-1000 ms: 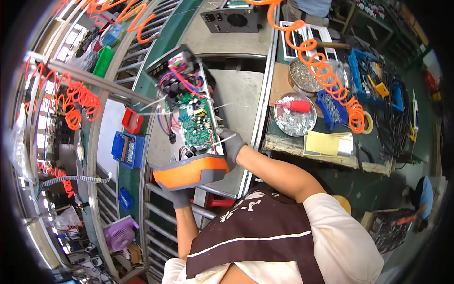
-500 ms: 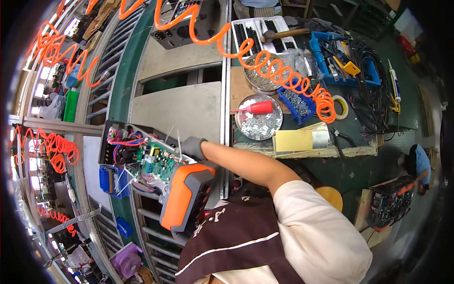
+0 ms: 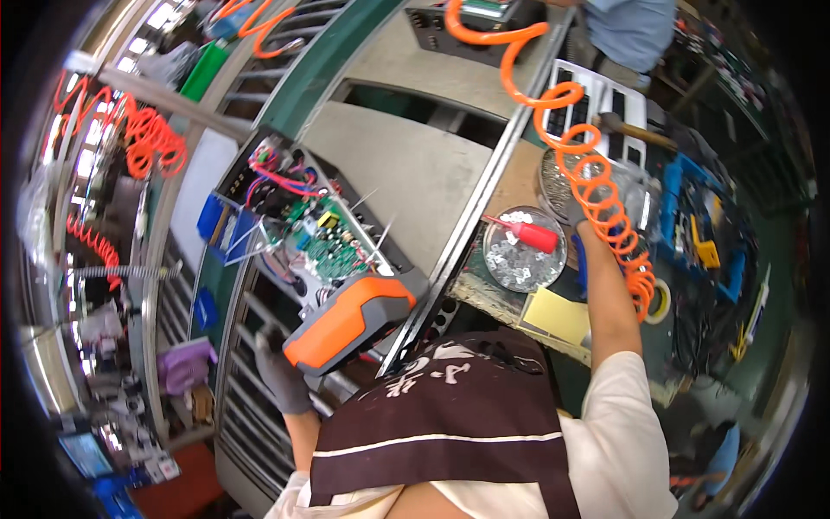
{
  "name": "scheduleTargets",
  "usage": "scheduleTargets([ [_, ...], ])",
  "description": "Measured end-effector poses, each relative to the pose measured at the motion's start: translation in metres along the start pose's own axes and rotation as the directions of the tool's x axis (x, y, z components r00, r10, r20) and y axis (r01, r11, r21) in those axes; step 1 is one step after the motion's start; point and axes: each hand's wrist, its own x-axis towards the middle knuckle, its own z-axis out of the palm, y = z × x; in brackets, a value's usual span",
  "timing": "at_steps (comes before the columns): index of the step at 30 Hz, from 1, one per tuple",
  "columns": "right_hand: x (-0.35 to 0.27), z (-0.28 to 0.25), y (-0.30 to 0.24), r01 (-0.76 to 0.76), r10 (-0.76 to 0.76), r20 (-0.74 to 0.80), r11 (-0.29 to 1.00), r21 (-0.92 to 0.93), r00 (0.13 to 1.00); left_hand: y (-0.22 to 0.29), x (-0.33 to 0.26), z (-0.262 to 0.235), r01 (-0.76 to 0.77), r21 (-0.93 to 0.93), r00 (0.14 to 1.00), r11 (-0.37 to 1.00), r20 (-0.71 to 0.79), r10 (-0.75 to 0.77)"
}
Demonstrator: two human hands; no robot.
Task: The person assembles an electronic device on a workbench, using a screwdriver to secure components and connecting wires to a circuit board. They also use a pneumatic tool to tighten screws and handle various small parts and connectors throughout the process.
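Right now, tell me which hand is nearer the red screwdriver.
Right. The right hand is just right of the red screwdriver; the left hand is far left, beside the orange casing.

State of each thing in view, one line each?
Orange-fronted device: casing open, circuit board exposed
Red screwdriver: lying on round dish
Round dish: holding small pieces
Tin: holding small parts
Hammer: lying flat
Orange hose: coiled
Left hand: beside device, grip unclear
Right hand: at tin, grip unclear

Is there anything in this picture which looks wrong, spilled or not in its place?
I see nothing spilled. Slightly odd: the red screwdriver lies on top of the small parts in the round dish, not beside it. Also, long white strips stick out from the open machine, as if left untrimmed.
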Motion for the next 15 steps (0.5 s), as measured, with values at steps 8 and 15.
scheduleTargets([
  [8,0.012,-0.002,0.015,0.107,-0.107,-0.027,0.994,0.003,0.994,0.124,0.000,0.114,-0.433,0.183,0.885,0.883,0.273,0.378],
  [15,-0.018,-0.007,-0.017,0.260,-0.221,-0.233,0.954,0.151,0.947,0.153,-0.003,0.238,-0.549,0.233,0.499,0.802,0.862,0.091],
])
